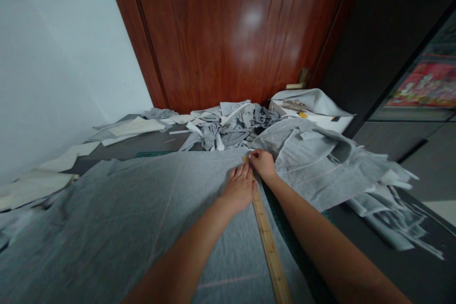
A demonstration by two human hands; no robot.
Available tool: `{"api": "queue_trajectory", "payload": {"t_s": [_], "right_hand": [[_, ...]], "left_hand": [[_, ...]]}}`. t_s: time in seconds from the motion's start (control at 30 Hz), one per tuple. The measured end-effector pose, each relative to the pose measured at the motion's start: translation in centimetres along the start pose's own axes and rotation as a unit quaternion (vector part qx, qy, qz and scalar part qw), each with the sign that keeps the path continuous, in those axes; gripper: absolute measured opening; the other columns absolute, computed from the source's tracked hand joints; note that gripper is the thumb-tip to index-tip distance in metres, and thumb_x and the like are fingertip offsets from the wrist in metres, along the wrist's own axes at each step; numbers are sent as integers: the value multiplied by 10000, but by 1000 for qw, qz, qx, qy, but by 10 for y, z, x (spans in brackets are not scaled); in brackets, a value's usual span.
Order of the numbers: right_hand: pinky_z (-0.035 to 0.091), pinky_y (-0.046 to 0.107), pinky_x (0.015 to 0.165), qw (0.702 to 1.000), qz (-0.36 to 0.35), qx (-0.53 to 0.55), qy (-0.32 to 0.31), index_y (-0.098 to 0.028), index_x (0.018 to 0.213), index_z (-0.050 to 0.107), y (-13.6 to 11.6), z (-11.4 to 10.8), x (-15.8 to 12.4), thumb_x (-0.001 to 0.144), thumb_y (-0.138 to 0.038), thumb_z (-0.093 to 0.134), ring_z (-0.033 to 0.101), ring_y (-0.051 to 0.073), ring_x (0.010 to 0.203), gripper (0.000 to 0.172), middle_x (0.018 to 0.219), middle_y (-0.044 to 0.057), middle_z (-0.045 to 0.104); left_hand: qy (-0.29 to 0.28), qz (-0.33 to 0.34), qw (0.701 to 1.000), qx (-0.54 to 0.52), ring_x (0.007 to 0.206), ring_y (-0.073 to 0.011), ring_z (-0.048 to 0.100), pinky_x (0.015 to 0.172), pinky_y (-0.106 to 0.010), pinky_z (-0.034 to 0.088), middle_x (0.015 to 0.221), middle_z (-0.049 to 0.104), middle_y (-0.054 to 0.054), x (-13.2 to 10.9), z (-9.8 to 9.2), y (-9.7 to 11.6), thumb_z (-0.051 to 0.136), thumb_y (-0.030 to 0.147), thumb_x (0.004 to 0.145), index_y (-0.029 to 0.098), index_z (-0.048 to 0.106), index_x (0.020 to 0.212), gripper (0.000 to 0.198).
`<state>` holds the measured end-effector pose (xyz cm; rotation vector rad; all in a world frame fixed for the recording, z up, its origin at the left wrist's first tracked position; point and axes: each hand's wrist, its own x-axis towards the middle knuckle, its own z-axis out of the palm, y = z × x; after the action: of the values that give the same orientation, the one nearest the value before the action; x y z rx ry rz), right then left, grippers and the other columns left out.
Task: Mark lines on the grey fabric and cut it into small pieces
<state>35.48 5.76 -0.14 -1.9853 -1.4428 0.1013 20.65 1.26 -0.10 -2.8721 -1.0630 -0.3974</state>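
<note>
Fabric sheet (117,209) spread over front and left of worktop (420,266), partly over cutting mat (285,228); mat shows at sheet's right edge and behind far edge. Ruler (269,242) on sheet, near its right edge, running front to back. Left-hand fingers (242,171) on ruler toward far end; right-hand fingers (253,154) at that end, just right of them. Scrap pile (231,128) behind sheet, before door (221,33). More offcuts (133,127) back left, along wall (64,47). Cut pieces (313,180) right of ruler, box (342,122) behind them. Cabinet (402,137) far right.
</note>
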Motion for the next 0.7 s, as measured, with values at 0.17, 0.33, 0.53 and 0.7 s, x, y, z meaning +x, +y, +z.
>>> {"api": "queue_trajectory", "payload": {"t_s": [0.17,0.33,0.53,0.7], "right_hand": [[466,208,735,1000,-8,-7,-10,-155,913,744,1,-1,1,828,-173,544,689,174,833,218,909,79,755],[468,207,733,999,-18,-17,-25,-165,891,753,1,-6,-1,807,-190,575,688,176,834,198,887,68,757],[459,198,721,998,-13,-38,-42,-156,891,751,-2,-10,-1,816,-191,577,688,174,850,193,894,73,755],[450,193,708,996,-8,-60,-63,-151,884,749,-7,-16,-2,802,-168,579,692,176,858,189,905,80,755]], "left_hand": [[-5,-2,1000,-1,1366,-274,328,1117,-413,245,1474,388,-173,0,-1,1,296,301,980,19,380,1395,508],[-2,-2,1000,-3,1366,-268,332,1113,-423,253,1466,399,-177,0,0,1,300,301,981,36,393,1384,491],[4,0,1000,5,1363,-266,333,1108,-412,258,1465,401,-173,0,1,0,319,294,978,31,389,1386,490],[14,3,1000,17,1344,-268,365,1101,-416,280,1444,433,-170,1,4,-1,324,297,983,31,410,1375,482]]}}
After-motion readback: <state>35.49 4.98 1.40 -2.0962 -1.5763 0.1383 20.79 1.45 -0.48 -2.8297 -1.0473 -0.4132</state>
